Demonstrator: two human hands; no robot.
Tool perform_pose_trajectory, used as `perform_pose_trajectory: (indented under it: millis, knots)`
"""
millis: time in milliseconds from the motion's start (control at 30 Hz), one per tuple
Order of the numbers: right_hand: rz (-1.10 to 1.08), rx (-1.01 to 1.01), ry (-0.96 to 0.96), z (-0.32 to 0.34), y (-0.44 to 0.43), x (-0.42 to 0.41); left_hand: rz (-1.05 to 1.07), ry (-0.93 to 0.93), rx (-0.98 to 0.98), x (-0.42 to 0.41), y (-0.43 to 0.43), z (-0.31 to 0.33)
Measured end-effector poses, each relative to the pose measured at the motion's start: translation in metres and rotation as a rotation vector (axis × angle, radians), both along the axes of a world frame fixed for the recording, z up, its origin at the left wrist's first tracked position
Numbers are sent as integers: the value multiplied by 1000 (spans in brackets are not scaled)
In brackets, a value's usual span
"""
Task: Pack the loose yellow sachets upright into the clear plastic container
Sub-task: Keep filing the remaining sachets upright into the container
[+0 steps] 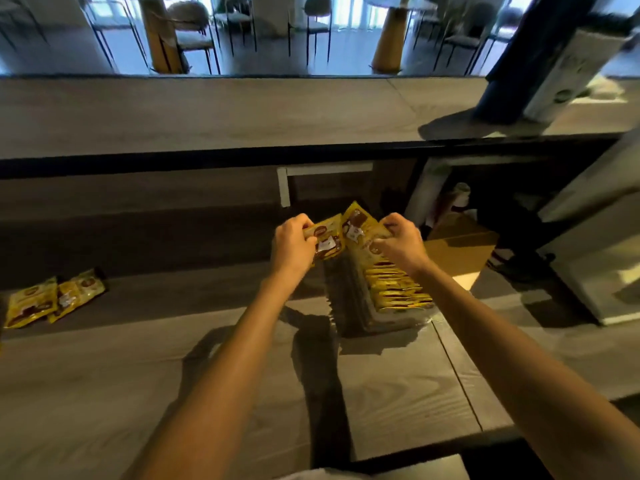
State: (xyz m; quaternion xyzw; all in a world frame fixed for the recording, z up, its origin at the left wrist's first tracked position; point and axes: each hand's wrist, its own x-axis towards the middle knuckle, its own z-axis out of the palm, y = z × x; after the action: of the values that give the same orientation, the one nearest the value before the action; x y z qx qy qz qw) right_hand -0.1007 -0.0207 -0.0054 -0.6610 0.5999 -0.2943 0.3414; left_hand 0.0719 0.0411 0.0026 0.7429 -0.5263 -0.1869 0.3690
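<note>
A clear plastic container (349,306) stands on the wooden counter, with several yellow sachets (398,289) packed upright along its right side. Above its far end my left hand (292,247) grips a yellow sachet (327,239) by its left edge. My right hand (401,245) pinches other yellow sachets (360,225) that lean up out of the container. Two or three loose yellow sachets (52,299) lie flat at the counter's far left.
A raised wooden bar ledge (207,112) runs behind the counter. A cardboard box (457,247) sits right of the container, and a grey appliance (595,244) stands at the far right. A dark stand (512,98) rests on the ledge.
</note>
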Motion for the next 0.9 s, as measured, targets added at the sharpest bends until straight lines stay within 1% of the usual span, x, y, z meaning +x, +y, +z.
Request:
perform_pose_trajectory:
  millis: [167,200,267,367,433,567,667,800,900]
  knots:
    - [-131,-160,-21,7,-27,-43,-66,-41,-64,-38,-38,3]
    - [-140,-182,0,6,-32,-49,-79,-45,-72,-44,-45,3]
    - [-131,-214,101,3,-42,-60,-97,-51,-81,-55,-57,1]
    - [-89,-235,219,0,-55,-69,-125,-55,-47,-68,-74,-7]
    - [-46,-222,256,-4,-63,-72,-146,-65,-12,-75,-83,-14]
    - [58,-148,267,-14,-75,-75,-180,-82,77,-83,-101,-30]
    - [173,-131,398,-19,-83,-78,-203,-30,185,-83,-111,-44]
    - [384,-149,594,-28,-94,-73,-301,-133,353,-78,-117,-57]
    - [465,-161,678,-29,-102,-67,-317,-147,450,-73,-119,-61]
